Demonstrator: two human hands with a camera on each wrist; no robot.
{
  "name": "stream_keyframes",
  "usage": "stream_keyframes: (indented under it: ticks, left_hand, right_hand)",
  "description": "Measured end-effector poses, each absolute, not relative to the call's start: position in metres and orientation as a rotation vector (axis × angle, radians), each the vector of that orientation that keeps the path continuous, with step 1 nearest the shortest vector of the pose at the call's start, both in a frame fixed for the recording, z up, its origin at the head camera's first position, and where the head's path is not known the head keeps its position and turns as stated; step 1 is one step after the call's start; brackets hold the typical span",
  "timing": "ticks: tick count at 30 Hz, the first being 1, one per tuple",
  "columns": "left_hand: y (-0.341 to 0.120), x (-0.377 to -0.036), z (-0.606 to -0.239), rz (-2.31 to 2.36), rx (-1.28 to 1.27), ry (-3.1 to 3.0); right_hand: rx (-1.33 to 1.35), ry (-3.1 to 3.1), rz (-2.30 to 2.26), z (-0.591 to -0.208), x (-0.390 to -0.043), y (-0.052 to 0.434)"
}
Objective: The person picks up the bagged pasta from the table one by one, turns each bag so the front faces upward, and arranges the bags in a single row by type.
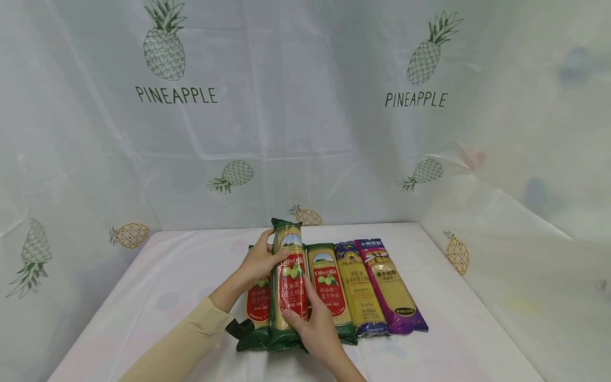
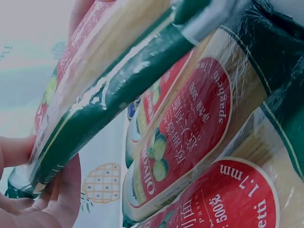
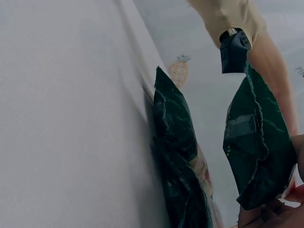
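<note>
Both hands hold one spaghetti pack (image 1: pixel 292 281), green-ended with a red Olivoilà label, raised above similar packs. My left hand (image 1: pixel 260 263) grips its upper left side, thumb across the front; in the left wrist view the fingers (image 2: pixel 61 194) wrap round its far end. At the lower right side, my right hand (image 1: pixel 317 323) holds it with the thumb on the label. Beneath, a matching pack (image 1: pixel 259 305) lies partly hidden at left, and another Olivoilà pack (image 1: pixel 330 286) lies at right. The right wrist view shows the held pack's green end (image 3: pixel 259 142) apart from the table.
Right of the Olivoilà packs lie a yellow and blue spaghetti pack (image 1: pixel 361 292) and a purple pasta pack (image 1: pixel 393 289). They rest on a white-covered table (image 1: pixel 458 318). Pineapple-print curtains (image 1: pixel 305 122) stand behind and at both sides. A black device (image 1: pixel 240 329) is on the left wrist.
</note>
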State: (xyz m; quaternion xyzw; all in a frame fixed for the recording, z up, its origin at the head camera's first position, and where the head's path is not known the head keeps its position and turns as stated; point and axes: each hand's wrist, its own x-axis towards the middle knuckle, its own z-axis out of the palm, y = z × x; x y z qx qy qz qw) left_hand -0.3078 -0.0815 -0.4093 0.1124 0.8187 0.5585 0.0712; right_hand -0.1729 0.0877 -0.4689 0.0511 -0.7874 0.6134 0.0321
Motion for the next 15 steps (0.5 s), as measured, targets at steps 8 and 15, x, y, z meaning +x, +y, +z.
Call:
stream_keyframes:
  ticks: [8,15]
  left_hand:
    - [-0.086,-0.307,-0.41,1.812,0.287,2.31]
    - [-0.094,-0.312,-0.411,1.847,0.279,2.194]
  right_hand:
    - [0.174,-2.512,1.815,-0.464,-0.175,0.09]
    - [0.217,-2.565,2.041,-0.454,-0.173,0.101]
